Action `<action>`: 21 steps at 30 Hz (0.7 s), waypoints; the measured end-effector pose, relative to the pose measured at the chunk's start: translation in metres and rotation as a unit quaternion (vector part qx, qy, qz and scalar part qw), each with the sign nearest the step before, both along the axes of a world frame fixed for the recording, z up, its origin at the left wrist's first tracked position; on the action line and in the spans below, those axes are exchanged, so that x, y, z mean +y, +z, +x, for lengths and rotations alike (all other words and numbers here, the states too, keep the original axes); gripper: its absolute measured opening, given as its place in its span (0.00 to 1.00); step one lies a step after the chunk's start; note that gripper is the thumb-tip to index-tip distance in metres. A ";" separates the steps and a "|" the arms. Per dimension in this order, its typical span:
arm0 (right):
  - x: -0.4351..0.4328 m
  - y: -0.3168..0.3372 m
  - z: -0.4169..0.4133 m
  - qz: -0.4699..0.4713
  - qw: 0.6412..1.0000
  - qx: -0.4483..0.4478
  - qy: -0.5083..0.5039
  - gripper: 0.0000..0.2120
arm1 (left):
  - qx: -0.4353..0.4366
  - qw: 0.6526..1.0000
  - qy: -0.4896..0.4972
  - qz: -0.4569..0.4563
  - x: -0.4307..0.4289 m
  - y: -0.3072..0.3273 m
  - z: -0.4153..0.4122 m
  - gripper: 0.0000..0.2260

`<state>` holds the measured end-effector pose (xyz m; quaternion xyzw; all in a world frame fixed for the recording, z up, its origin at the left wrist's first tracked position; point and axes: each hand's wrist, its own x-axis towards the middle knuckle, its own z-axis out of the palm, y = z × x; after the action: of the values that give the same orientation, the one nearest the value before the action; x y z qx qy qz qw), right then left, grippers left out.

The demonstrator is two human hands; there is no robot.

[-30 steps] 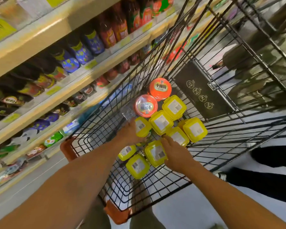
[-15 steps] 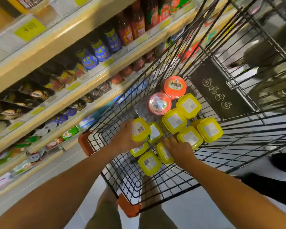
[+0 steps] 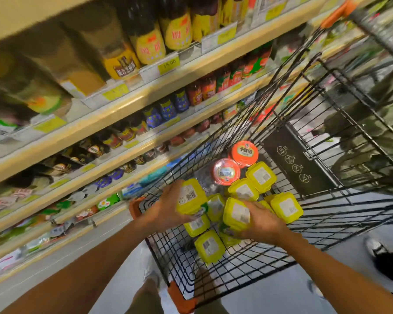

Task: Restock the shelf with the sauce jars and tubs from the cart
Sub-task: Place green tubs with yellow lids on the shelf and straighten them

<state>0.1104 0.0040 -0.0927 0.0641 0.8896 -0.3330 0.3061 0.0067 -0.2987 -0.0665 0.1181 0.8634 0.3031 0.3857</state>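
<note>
Currently: left hand (image 3: 166, 209) grips yellow squarish plastic tub (image 3: 190, 196); right hand (image 3: 262, 222) grips second tub (image 3: 236, 215). Black wire cart (image 3: 340, 214), round orange-lidded jars (image 3: 226, 171), glossy.

Both bare forearms reach forward and draw close together. The left arm (image 3: 89, 268) comes in from the lower left, and the left hand (image 3: 166, 209) is curled round the side of a yellow tub (image 3: 190, 197). The right arm (image 3: 327, 268) comes in from the lower right. The right hand (image 3: 262, 220) grips a second tub (image 3: 236, 215), with the fingers (image 3: 254, 206) bent over its far edge.
</note>
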 end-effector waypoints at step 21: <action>-0.099 0.277 -0.131 -0.312 0.931 0.185 -0.037 0.42 | 0.161 0.936 0.217 0.227 -0.136 0.249 -0.004 0.40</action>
<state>-0.0206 -0.0954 0.1847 -0.0644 0.7788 -0.6106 0.1285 0.0022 -0.4348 0.1828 0.0595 0.8269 0.5441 0.1291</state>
